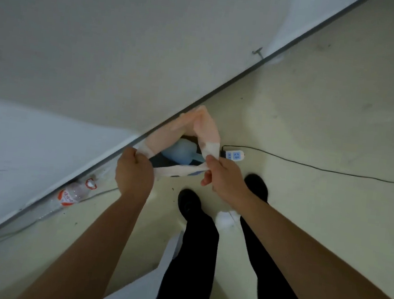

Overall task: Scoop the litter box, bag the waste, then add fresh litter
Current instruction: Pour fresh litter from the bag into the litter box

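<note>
A pale pink and white plastic bag (201, 127) hangs open in front of me, near the foot of the wall. My left hand (133, 171) grips its left handle and my right hand (222, 177) pinches its right handle, holding the mouth wide. Inside the opening I see a light blue object (180, 153) lying on something dark; I cannot tell what either is. No litter box shows in this view.
A white power strip (233, 155) with a black cable lies on the floor just right of the bag. An empty plastic bottle (71, 196) lies along the baseboard at left. My black shoes (188, 204) stand below the bag. A white object (139, 289) sits at bottom centre.
</note>
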`<state>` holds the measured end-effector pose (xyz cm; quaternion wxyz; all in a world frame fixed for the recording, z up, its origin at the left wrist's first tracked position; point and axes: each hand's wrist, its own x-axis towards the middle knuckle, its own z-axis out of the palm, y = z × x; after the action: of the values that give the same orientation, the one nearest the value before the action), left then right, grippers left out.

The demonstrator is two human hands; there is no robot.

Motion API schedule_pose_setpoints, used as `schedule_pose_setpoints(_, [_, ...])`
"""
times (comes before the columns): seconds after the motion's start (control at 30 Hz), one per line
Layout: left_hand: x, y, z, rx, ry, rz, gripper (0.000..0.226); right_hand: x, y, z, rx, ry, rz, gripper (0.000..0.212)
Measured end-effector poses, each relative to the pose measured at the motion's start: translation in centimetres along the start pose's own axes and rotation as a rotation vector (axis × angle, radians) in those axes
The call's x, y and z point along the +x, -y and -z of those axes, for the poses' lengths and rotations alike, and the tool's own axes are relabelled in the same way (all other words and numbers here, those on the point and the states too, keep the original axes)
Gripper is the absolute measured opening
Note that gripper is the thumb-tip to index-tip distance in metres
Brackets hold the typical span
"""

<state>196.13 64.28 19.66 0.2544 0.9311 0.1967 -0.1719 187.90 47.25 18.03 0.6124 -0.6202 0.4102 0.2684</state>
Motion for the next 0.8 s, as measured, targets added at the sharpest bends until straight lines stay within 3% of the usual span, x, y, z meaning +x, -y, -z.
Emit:
schedule_pose_setpoints(0.2, [-12.6, -9.6, 8.3, -0.035, 0.154, -0.203, 0.015, -16.4, 3.0, 6.7, 0.165, -0.266, 0.021, 0.049])
schedule_pose_setpoints(0.47, [-28.7, -21.6, 12.6, -0.146, 0.388, -0.473, 0.02, -35.8, -0.7, 15.1, 0.311, -0.665, 0.09, 0.057])
schedule_pose_setpoints(0.63, [-42.9, -27.0, 11.5, -0.068, 0.514, -0.773, 0.016, -45.7, -6.4, 22.2, 0.438, -0.868, 0.12, 0.053])
schedule_pose_setpoints(0.8, [-57.8, -28.1, 6.2, -0.07, 0.613, -0.906, 0.016, -54.3, -16.9, 29.0, 0.48, -0.985, 0.119, 0.051])
